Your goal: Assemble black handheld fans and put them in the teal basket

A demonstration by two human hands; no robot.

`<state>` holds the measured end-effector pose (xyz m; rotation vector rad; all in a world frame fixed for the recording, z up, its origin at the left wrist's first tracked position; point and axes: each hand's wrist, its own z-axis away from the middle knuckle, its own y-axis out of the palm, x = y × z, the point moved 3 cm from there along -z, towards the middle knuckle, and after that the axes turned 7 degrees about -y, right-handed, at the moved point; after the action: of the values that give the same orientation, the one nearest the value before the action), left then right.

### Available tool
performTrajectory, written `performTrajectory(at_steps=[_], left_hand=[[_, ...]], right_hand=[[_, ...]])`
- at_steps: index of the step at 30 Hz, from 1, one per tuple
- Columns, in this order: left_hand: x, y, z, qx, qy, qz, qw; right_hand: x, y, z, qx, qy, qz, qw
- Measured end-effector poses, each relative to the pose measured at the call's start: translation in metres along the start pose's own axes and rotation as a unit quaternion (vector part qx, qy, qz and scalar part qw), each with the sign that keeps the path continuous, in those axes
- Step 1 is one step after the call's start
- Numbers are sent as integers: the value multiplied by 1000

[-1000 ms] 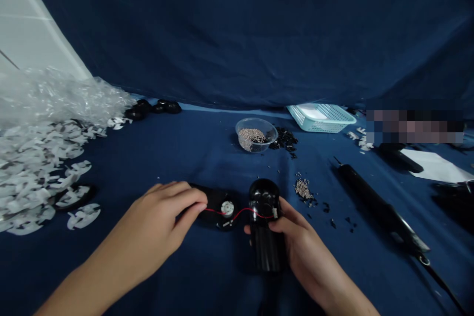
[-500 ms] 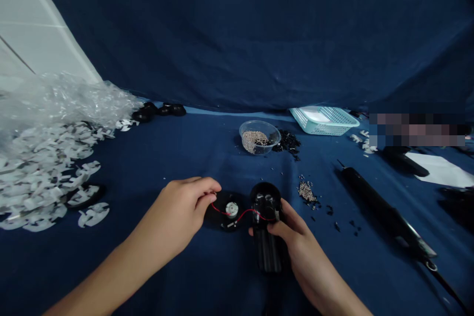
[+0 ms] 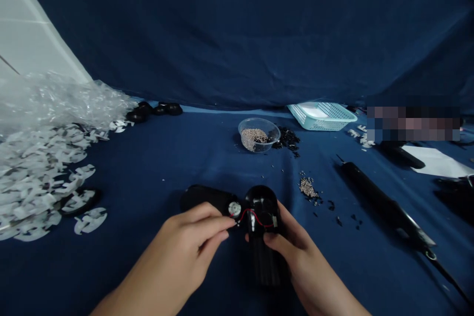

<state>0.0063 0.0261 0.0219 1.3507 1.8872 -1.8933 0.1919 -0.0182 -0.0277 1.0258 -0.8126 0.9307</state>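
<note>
My right hand [image 3: 296, 249] is wrapped around a black plastic housing [image 3: 262, 256] with a rounded, hollow upper end and a ribbed lower part. A red wire [image 3: 255, 215] runs out of that hollow to a small round silver motor [image 3: 234, 209]. The motor sits at the end of a dark elongated piece [image 3: 207, 196] lying to the left, partly behind my fingers. My left hand [image 3: 192, 239] has its index finger and thumb close together at the wire's end beside the motor; the fingertips partly hide what they grip.
A clear bowl [image 3: 259, 148] of small screws stands beyond the hands, with black bits [image 3: 288, 140] beside it. Loose screws [image 3: 308, 187] lie nearer. A black electric screwdriver [image 3: 385, 207] lies right. A teal basket [image 3: 326, 123], white plastic parts [image 3: 33, 173] and clear plastic bags [image 3: 66, 103] are around.
My left hand has moved right and down, bringing its fingertips to the motor. The dark piece has turned and now extends left. My right hand keeps its hold on the housing.
</note>
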Motion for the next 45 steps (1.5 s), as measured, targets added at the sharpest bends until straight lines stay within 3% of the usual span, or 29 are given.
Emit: performTrajectory(at_steps=[5,11,16,22,32,39,45], left_hand=[[3,4,-8,39,45,30,998],[3,5,-12,39,143,-6,989],[3,6,-8,28,168,-32,985],[2,5,-5,-4,151,-76,986],[1,8,1,-54,174,-64,981],[-2,8,7,-74,168,-63,981],[-14,-1,13,-26,144,-151,978]], right_hand=[[-10,-1,4,-9,7,-52,999],[-17,13,10,-42,-6,-86,995],[-9,25,12,-12,-46,-65,997],[1,29,18,-1,-36,47,998],[1,32,20,-6,-97,97,991],[-9,29,18,11,-191,187,964],[-16,27,20,-24,-265,295,918]])
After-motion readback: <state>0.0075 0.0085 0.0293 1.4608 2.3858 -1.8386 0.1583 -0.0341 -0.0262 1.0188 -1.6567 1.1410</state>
